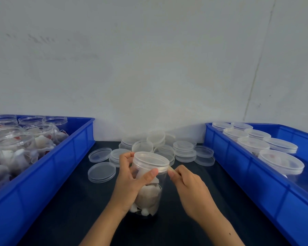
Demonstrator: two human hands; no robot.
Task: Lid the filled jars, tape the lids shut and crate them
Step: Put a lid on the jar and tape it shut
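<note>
A dark counter (185,201) spans the lower frame. Lying directly on it: a blue crate (60,166) at left holding unlidded filled jars; a blue crate (247,174) at right holding lidded jars; a heap of loose clear lids (155,146) at centre rear; one lidded jar (149,189) at centre front.

Blue crates (75,150); clear lids (101,172)

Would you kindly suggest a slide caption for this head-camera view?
Left hand steadies a lidded jar while the right hand pinches tape at its lid, between two blue crates.
</note>
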